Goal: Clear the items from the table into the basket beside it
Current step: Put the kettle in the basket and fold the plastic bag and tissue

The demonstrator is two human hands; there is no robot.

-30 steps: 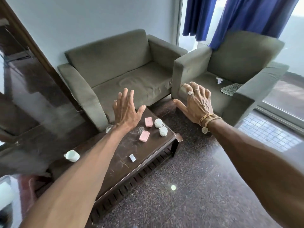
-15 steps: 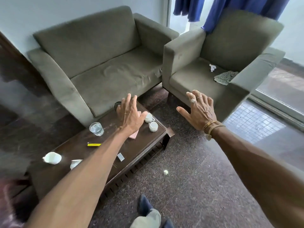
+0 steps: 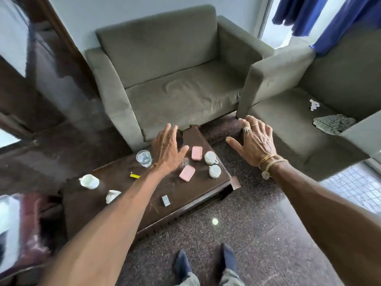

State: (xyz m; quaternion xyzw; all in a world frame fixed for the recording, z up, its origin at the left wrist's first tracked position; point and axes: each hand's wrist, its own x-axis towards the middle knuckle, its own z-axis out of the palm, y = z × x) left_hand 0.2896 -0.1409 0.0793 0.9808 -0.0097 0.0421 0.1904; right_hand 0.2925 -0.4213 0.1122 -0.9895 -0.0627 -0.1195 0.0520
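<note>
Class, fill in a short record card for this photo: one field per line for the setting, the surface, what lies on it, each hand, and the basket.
Setting: sitting room with a grey sofa and armchair
Surface: low dark wooden table
On it: two pink cases, glass, white cups, yellow item
Left hand: open, empty, above the table
Right hand: open, empty, off the table's right end
Basket: not in view
</note>
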